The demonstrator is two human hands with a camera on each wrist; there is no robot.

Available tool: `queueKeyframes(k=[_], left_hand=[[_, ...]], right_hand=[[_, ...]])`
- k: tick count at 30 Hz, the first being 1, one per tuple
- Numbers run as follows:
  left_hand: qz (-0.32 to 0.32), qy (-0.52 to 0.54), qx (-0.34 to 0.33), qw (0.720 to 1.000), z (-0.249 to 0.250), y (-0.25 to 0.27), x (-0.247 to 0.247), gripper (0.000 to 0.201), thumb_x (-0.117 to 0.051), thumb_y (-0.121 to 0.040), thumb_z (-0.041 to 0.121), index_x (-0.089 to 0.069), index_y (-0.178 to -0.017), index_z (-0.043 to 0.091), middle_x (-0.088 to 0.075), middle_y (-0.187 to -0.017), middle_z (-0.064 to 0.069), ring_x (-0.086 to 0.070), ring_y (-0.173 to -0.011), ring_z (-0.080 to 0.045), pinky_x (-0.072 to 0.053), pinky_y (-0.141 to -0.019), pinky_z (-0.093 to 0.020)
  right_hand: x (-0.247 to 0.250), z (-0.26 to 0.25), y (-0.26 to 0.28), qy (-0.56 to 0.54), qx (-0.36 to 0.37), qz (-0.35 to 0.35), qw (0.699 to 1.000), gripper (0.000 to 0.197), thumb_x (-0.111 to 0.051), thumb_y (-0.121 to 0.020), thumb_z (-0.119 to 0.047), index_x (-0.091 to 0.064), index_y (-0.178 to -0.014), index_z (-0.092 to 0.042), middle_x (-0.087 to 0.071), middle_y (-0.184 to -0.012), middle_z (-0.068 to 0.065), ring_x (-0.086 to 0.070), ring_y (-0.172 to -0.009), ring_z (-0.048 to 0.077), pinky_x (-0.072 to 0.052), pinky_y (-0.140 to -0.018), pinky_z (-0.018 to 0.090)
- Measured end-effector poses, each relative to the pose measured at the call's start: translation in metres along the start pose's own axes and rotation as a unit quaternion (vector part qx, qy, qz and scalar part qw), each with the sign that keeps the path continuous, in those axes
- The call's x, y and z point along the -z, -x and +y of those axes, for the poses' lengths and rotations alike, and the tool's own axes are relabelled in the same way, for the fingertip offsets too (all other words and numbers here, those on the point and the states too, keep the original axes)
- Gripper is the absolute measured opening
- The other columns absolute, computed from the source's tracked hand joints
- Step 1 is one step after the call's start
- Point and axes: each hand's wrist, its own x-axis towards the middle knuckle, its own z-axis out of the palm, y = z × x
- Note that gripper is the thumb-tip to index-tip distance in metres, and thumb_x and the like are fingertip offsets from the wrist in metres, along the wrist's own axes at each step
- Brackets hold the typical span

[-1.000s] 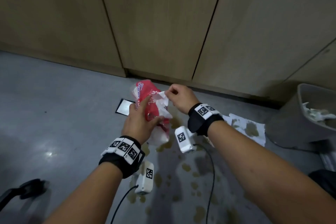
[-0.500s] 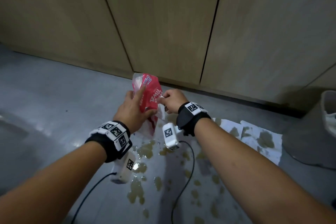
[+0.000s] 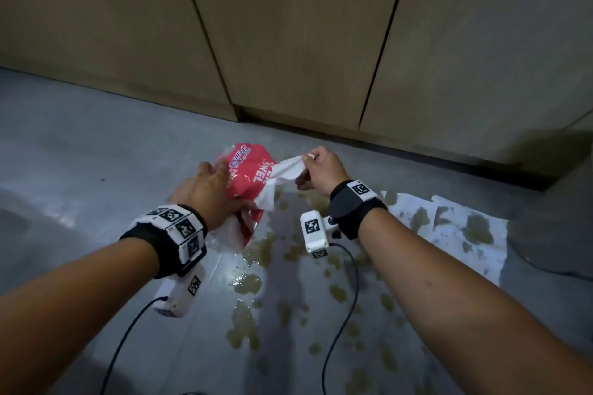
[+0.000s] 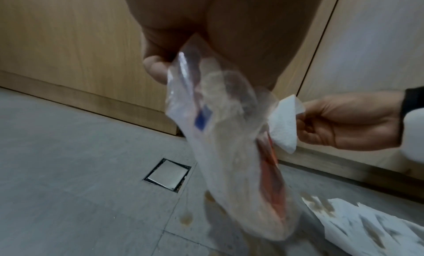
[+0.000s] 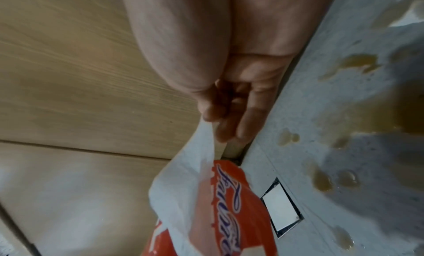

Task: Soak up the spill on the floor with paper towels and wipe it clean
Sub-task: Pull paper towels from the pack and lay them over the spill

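Note:
My left hand (image 3: pixel 208 189) grips a red and clear plastic pack of paper towels (image 3: pixel 248 175), held above the floor. The pack (image 4: pixel 231 151) hangs down from the left hand (image 4: pixel 160 60) in the left wrist view. My right hand (image 3: pixel 316 167) pinches a white paper towel (image 3: pixel 284 175) that stretches out of the pack's right side. The right hand's fingers (image 5: pixel 220 115) hold that towel (image 5: pixel 183 183) beside the red pack (image 5: pixel 229 205). Brown spill puddles (image 3: pixel 247 285) dot the grey floor below both hands. Stained white towels (image 3: pixel 462 228) lie flat on the floor at the right.
Wooden cabinet doors (image 3: pixel 288 42) stand right behind the spill, with a dark toe gap along their foot. A square metal floor plate (image 4: pixel 167 174) is set in the floor under the pack. Black cables (image 3: pixel 340 324) trail from both wrist cameras.
My right hand has pulled to the right, drawing the white towel further out of the pack. The left hand still holds the pack. The head view has shifted, and the bin is out of view.

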Motion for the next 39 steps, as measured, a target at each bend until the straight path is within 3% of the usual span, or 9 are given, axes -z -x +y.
queueKeyframes(k=[5,11,15,19,23,28,31,36,39], left_hand=[[-0.005,0.011,-0.024,1.000,-0.006,-0.008,-0.003,0.107,-0.062,-0.073,0.078,-0.014,-0.156,0.031,-0.043,-0.128,-0.013,-0.060,-0.108,-0.042,-0.053,-0.088,-0.047],[0.026,0.057,-0.076,0.995,0.001,-0.012,0.000,0.088,-0.057,-0.087,0.064,-0.006,-0.157,0.043,-0.040,-0.139,-0.017,-0.059,-0.110,-0.041,-0.052,-0.091,-0.047],[0.015,0.048,-0.095,0.994,0.003,-0.007,-0.002,0.074,-0.049,-0.094,0.060,-0.009,-0.155,0.047,-0.035,-0.140,-0.018,-0.060,-0.107,-0.045,-0.051,-0.088,-0.047],[0.001,-0.004,-0.104,0.995,0.004,-0.007,-0.004,0.069,-0.042,-0.092,0.068,-0.021,-0.154,0.045,-0.032,-0.138,-0.014,-0.061,-0.104,-0.042,-0.055,-0.082,-0.047],[-0.012,-0.049,-0.070,0.996,0.003,-0.014,-0.005,0.078,-0.048,-0.084,0.076,-0.037,-0.144,0.028,-0.037,-0.125,-0.013,-0.064,-0.092,-0.040,-0.053,-0.071,-0.044],[-0.033,-0.027,-0.034,0.998,0.006,-0.030,-0.006,0.075,-0.057,-0.087,0.066,-0.040,-0.141,0.018,-0.045,-0.117,-0.015,-0.062,-0.100,-0.041,-0.051,-0.083,-0.046],[-0.019,-0.005,-0.029,0.999,0.010,-0.038,-0.006,0.074,-0.057,-0.088,0.065,-0.039,-0.142,0.017,-0.048,-0.117,-0.016,-0.061,-0.103,-0.041,-0.049,-0.086,-0.046],[0.000,-0.028,-0.016,0.999,0.018,-0.047,-0.014,0.084,-0.059,-0.091,0.057,-0.026,-0.148,0.005,-0.045,-0.118,-0.015,-0.062,-0.101,-0.044,-0.052,-0.080,-0.050],[0.006,-0.080,0.001,0.997,0.016,-0.052,-0.023,0.075,-0.050,-0.100,0.037,-0.014,-0.152,-0.003,-0.041,-0.127,-0.018,-0.063,-0.102,-0.047,-0.054,-0.079,-0.058]], right_hand=[[-0.008,-0.002,0.009,-0.046,0.042,0.034,0.997,0.011,-0.048,-0.102,-0.018,-0.051,-0.099,-0.008,-0.054,-0.058,0.006,-0.055,-0.050,0.019,-0.057,-0.059,0.039],[-0.017,-0.009,0.014,0.031,-0.067,-0.045,0.996,0.044,-0.050,-0.090,-0.064,-0.056,-0.091,-0.021,-0.058,-0.085,0.007,-0.059,-0.069,0.024,-0.052,-0.059,0.034],[-0.029,0.002,0.010,0.083,-0.032,-0.039,0.995,0.015,-0.061,-0.092,-0.036,-0.063,-0.082,-0.024,-0.067,-0.087,0.005,-0.064,-0.075,0.025,-0.054,-0.066,0.035],[-0.032,0.001,0.002,0.015,-0.018,-0.015,1.000,0.013,-0.056,-0.096,-0.019,-0.068,-0.095,-0.012,-0.072,-0.091,0.005,-0.069,-0.080,0.021,-0.057,-0.064,0.027],[-0.020,0.007,-0.015,0.028,0.016,0.028,0.999,0.016,-0.058,-0.090,-0.028,-0.065,-0.090,-0.014,-0.072,-0.097,0.011,-0.070,-0.091,0.030,-0.057,-0.083,0.051],[0.018,0.005,-0.021,0.087,0.069,0.063,0.992,0.013,-0.052,-0.099,-0.017,-0.054,-0.091,-0.008,-0.064,-0.087,0.008,-0.063,-0.072,0.019,-0.051,-0.049,0.018],[0.042,0.013,-0.035,0.146,0.083,0.073,0.983,0.018,-0.052,-0.098,-0.022,-0.056,-0.093,-0.006,-0.066,-0.092,0.013,-0.064,-0.078,0.027,-0.055,-0.056,0.030],[0.066,0.024,-0.049,0.186,0.077,0.067,0.977,0.015,-0.053,-0.098,-0.025,-0.058,-0.097,-0.011,-0.063,-0.089,0.004,-0.056,-0.069,0.012,-0.041,-0.045,0.014],[0.060,0.029,-0.043,0.085,0.100,0.054,0.990,0.012,-0.056,-0.098,-0.020,-0.056,-0.090,-0.011,-0.064,-0.083,0.008,-0.061,-0.070,0.019,-0.054,-0.058,0.031]])
